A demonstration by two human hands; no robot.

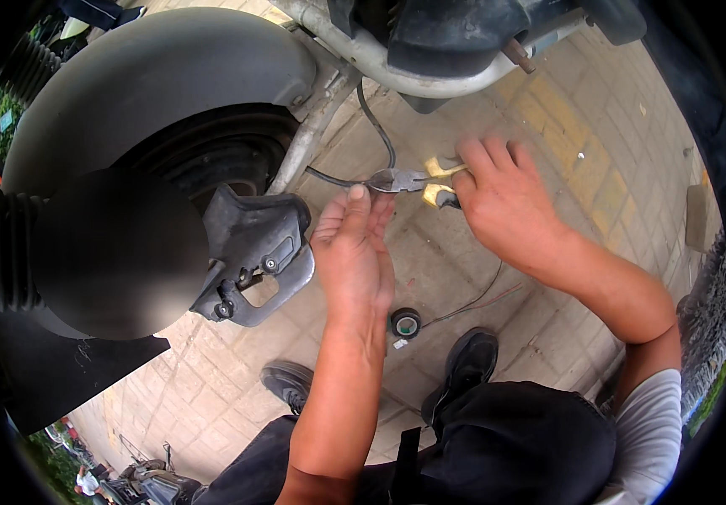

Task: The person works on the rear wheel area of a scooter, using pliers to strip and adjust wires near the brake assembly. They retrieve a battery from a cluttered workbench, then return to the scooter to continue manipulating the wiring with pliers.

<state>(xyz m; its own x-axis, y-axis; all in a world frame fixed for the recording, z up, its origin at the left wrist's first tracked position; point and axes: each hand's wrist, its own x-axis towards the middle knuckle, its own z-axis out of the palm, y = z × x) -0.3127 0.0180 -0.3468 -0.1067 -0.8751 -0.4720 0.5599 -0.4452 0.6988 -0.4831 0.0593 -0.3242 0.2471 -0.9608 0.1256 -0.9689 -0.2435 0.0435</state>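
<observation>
Head: right hand (508, 206) holds pliers (398, 180) at cable (328, 177).

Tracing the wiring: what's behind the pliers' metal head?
Black cable meets the pliers at the left and top edges; left hand fingers show just below. Whether the cable runs join behind the head can't be seen; metal covers it.

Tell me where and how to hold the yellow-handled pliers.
The pliers are probably best gripped around both yellow handles, coming from the person's right, as the right hand does. The handles point right and stand apart, while the metal head points left toward the black cable and the left hand, leaving little room on that side.
</observation>
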